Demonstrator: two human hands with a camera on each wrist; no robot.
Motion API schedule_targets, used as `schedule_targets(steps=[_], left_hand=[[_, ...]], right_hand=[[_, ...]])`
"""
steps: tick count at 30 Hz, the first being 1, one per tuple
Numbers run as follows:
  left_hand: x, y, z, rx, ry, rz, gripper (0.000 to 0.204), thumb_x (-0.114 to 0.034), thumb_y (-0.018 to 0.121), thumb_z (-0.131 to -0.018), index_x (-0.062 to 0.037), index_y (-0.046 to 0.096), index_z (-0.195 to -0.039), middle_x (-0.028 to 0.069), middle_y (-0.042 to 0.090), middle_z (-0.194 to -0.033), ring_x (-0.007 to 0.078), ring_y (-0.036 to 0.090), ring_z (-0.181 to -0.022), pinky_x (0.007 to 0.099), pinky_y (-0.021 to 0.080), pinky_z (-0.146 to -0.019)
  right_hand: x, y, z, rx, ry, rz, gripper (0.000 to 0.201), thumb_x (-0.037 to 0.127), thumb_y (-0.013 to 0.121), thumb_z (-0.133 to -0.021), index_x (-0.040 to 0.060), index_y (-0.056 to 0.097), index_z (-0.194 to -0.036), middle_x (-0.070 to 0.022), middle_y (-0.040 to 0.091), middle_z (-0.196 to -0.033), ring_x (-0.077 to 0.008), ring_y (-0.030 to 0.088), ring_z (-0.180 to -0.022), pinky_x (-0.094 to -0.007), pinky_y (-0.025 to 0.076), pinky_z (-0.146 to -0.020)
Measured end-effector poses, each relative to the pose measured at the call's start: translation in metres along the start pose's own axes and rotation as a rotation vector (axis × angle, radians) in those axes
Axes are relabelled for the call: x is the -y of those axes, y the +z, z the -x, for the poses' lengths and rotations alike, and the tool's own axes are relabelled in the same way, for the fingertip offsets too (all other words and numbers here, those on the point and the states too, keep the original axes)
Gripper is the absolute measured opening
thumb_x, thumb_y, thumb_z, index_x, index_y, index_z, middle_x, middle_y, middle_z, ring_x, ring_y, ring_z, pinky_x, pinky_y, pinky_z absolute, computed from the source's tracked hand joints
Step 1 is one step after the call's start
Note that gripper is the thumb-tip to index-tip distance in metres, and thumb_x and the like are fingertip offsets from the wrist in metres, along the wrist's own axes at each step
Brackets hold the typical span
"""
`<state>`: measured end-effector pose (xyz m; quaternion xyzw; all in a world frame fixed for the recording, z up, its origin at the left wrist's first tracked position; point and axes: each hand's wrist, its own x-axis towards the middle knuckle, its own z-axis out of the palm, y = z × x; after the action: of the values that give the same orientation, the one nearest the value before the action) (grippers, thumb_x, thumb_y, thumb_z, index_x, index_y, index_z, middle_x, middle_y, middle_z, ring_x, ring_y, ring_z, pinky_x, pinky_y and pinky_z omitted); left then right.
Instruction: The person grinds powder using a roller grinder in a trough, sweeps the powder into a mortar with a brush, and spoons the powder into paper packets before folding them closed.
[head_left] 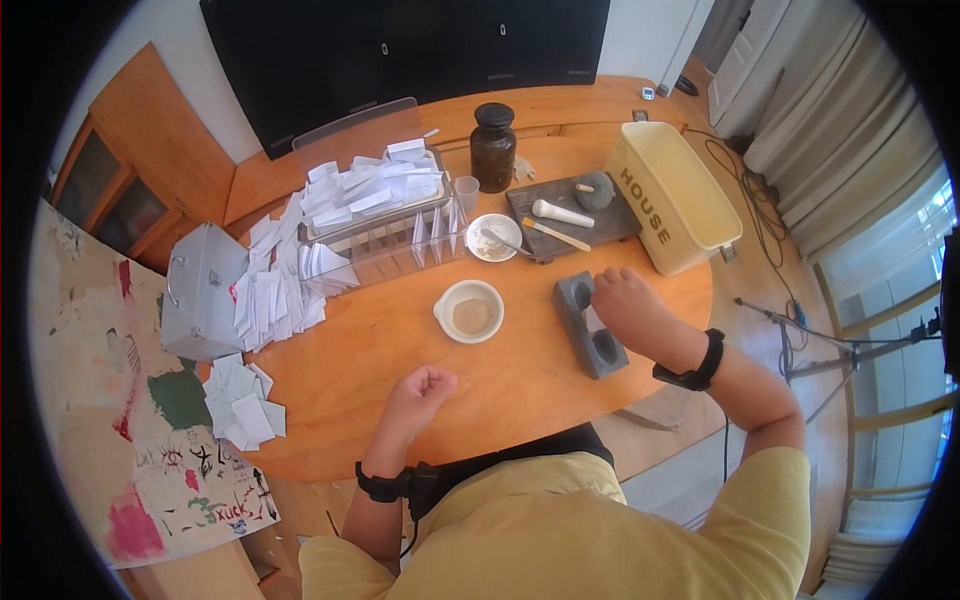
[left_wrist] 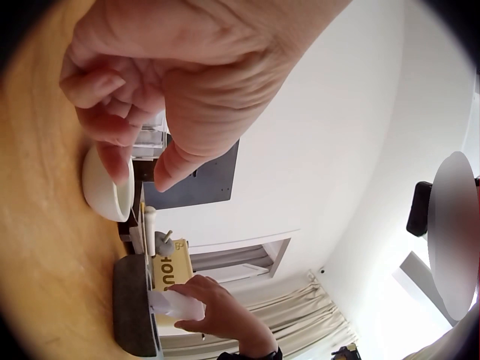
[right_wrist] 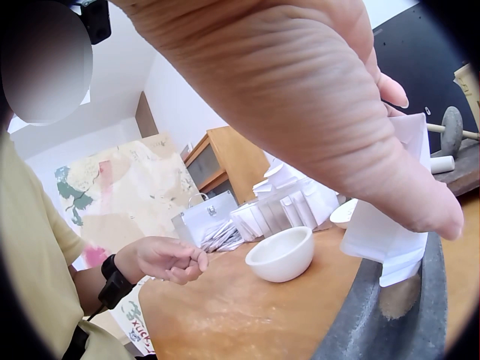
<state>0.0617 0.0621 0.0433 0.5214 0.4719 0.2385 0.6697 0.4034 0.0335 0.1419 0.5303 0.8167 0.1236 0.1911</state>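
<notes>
My right hand (head_left: 638, 312) pinches a folded white paper packet (right_wrist: 390, 225) over the dark grey stone block (head_left: 580, 345), which has rounded hollows. The packet's lower end points down into one hollow, and brownish powder (right_wrist: 400, 298) shows just below it in the right wrist view. My left hand (head_left: 413, 403) is held over the table's near side, its fingers loosely bent with nothing between them. Ahead of it stands a white spouted bowl (head_left: 443, 322) with tan powder (head_left: 473, 316) inside.
Behind the bowl are a small white dish (head_left: 480, 240) with a spatula and a dark board (head_left: 625, 222) bearing a pestle (head_left: 562, 213) and a brush (head_left: 558, 235). A cream bin (head_left: 650, 255) stands right. Folded papers (head_left: 270, 300) and a metal case (head_left: 205, 300) lie left; a dark jar (head_left: 493, 155) stands behind.
</notes>
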Motion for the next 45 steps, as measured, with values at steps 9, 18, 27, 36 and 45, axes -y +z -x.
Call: schedule_targets(steps=[9, 18, 27, 36, 45], left_hand=[[0.001, -0.003, 0.002, -0.004, -0.014, 0.013, 0.019, -0.020, 0.065, -0.091, -0.0027, 0.063, -0.096, -0.0040, 0.059, -0.080, 0.0027, 0.049, -0.069, 0.0172, 0.040, -0.061], [-0.001, -0.002, 0.000, 0.013, -0.016, 0.000, 0.019, -0.020, 0.065, -0.091, -0.0021, 0.062, -0.097, -0.0028, 0.061, -0.083, 0.0036, 0.052, -0.072, 0.0177, 0.042, -0.064], [0.007, -0.001, -0.006, 0.038, 0.021, 0.003, 0.019, -0.020, 0.064, -0.091, -0.0021, 0.062, -0.097, -0.0029, 0.061, -0.083, 0.0035, 0.052, -0.072, 0.0179, 0.042, -0.064], [-0.003, 0.004, -0.005, 0.033, 0.044, 0.002, 0.016, -0.017, 0.065, -0.091, -0.0018, 0.062, -0.097, -0.0021, 0.062, -0.085, 0.0029, 0.052, -0.072, 0.0183, 0.043, -0.064], [-0.043, 0.040, -0.003, 0.084, 0.184, -0.316, 0.031, -0.021, 0.073, -0.083, -0.0022, 0.061, -0.105, -0.0012, 0.061, -0.087, 0.0040, 0.050, -0.068, 0.0208, 0.045, -0.063]], right_hand=[[0.001, 0.003, -0.001, 0.034, 0.001, 0.003, 0.008, 0.012, 0.064, -0.073, 0.0102, 0.069, -0.079, -0.0034, 0.057, -0.090, -0.0188, 0.053, -0.091, -0.0273, 0.040, -0.077], [0.000, 0.002, 0.009, 0.021, 0.009, 0.006, 0.011, 0.013, 0.063, -0.073, 0.0093, 0.067, -0.083, -0.0035, 0.057, -0.090, -0.0188, 0.053, -0.090, -0.0278, 0.040, -0.076], [0.003, -0.004, 0.022, 0.054, 0.027, -0.002, 0.018, 0.011, 0.064, -0.071, 0.0068, 0.063, -0.089, -0.0039, 0.057, -0.091, -0.0191, 0.053, -0.091, -0.0277, 0.040, -0.076], [-0.009, 0.011, 0.049, 0.001, 0.251, -0.315, 0.042, 0.008, 0.072, -0.062, 0.0065, 0.058, -0.101, -0.0094, 0.055, -0.093, -0.0266, 0.053, -0.094, -0.0343, 0.040, -0.081], [0.034, 0.028, 0.044, -0.457, 0.488, -0.938, 0.069, 0.023, 0.087, -0.060, 0.0032, 0.050, -0.115, -0.0162, 0.057, -0.105, -0.0345, 0.057, -0.099, -0.0416, 0.047, -0.083]])
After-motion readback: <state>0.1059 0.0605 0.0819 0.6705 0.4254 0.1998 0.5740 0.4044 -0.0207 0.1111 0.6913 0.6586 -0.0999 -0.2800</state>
